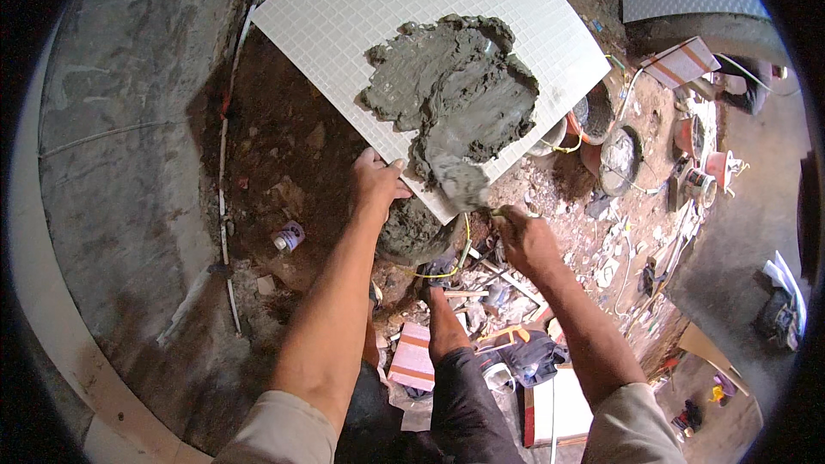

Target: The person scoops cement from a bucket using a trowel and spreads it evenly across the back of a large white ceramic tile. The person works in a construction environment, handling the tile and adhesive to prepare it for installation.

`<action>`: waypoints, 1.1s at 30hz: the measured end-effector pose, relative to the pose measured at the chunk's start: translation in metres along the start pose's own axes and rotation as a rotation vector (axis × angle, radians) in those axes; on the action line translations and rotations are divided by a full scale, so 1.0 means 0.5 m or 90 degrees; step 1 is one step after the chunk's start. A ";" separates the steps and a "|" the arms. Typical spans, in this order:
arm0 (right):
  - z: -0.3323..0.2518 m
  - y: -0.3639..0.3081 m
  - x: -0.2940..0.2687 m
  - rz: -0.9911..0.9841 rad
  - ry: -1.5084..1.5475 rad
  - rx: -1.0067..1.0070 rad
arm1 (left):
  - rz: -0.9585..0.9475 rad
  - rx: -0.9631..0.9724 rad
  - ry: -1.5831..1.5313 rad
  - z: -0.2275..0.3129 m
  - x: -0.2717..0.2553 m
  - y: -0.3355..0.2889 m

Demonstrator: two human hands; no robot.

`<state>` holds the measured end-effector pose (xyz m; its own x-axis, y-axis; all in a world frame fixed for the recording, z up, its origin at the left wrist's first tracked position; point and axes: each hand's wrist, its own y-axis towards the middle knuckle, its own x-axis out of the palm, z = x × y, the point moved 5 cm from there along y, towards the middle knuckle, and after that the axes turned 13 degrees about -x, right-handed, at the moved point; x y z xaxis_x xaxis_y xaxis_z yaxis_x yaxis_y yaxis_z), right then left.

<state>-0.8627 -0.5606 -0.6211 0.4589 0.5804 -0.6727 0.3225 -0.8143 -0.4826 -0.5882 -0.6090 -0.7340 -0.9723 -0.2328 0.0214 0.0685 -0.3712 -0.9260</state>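
Note:
A large white tile (318, 17) lies tilted in front of me, its gridded side up. Wet grey mortar (477, 94) is heaped and spread over its middle and toward its near corner. My left hand (378, 180) is closed on the tile's near left edge. In my right hand (522, 236) is the handle of a trowel, beside the near corner. The trowel's blade (467, 186) is blurred and coated with mortar, and rests against the mortar there. Below that corner stands a bucket of mortar (417, 230), partly hidden by the tile.
Several buckets (620, 159) stand on the rubble-strewn ground at right. A white pipe (225, 198) runs along the grey wall at left. A small can (290, 237) lies on the dirt. Near my legs are a pink box (412, 354) and a yellow-handled saw (505, 337).

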 end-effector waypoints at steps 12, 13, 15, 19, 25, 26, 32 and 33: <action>0.028 0.016 -0.138 0.161 -0.282 -0.105 | 0.018 0.009 0.013 -0.007 -0.002 0.000; 0.041 0.026 -0.156 0.146 -0.292 -0.103 | 0.022 -0.001 0.005 -0.011 0.000 0.008; 0.072 0.057 -0.180 0.126 -0.293 -0.097 | 0.016 0.000 0.003 -0.018 -0.007 0.013; 0.136 0.110 -0.222 0.161 -0.244 -0.067 | 0.032 0.000 0.007 -0.015 -0.004 0.007; 0.241 0.210 -0.256 0.295 -0.164 0.005 | 0.042 -0.004 0.026 -0.004 0.012 0.001; 0.271 0.224 -0.255 0.284 0.022 0.080 | 0.039 0.003 0.029 -0.002 0.012 0.004; 0.198 0.218 -0.149 0.111 0.536 0.218 | 0.038 -0.004 0.016 -0.002 0.015 -0.015; 0.150 0.216 -0.127 0.075 0.505 0.210 | 0.027 0.011 0.006 -0.009 -0.004 -0.011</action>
<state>-0.9190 -0.6851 -0.6726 0.9558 0.2178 -0.1973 0.0365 -0.7543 -0.6556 -0.5879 -0.6023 -0.7306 -0.9704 -0.2405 -0.0220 0.1142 -0.3765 -0.9194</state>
